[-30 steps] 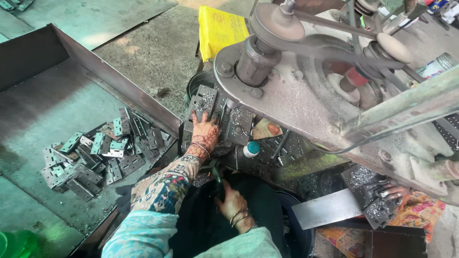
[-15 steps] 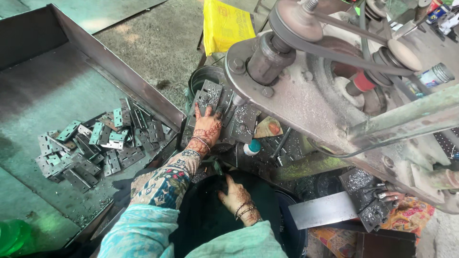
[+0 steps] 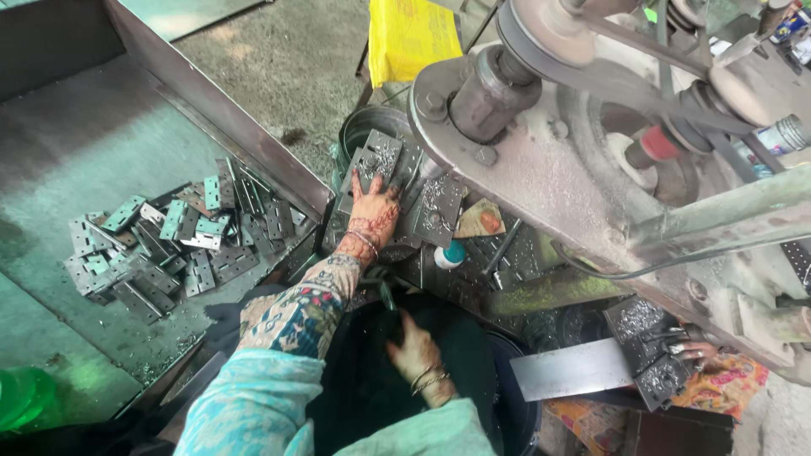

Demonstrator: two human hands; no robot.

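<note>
My left hand (image 3: 372, 211) lies flat, fingers spread, on a stack of grey metal hinge plates (image 3: 382, 158) strewn with shavings, under the machine's body. My right hand (image 3: 418, 356), with bangles at the wrist, sits lower over a black tub (image 3: 515, 405). Its fingers are closed around a dark green tool handle (image 3: 384, 291) that stands between my two arms. More plates (image 3: 439, 207) rest just right of my left hand.
A pile of hinge plates (image 3: 169, 245) lies in a big metal tray (image 3: 228, 110) at left. A belt-driven machine (image 3: 591, 127) overhangs the right side. Another person's hand (image 3: 691, 350) holds plates at lower right. A yellow bag (image 3: 410, 34) hangs behind, and a small teal-capped bottle (image 3: 452, 253) stands nearby.
My left hand stays pressed on the plates and my right hand has barely shifted. The view has tilted slightly, so everything sits a little lower and to the left.
</note>
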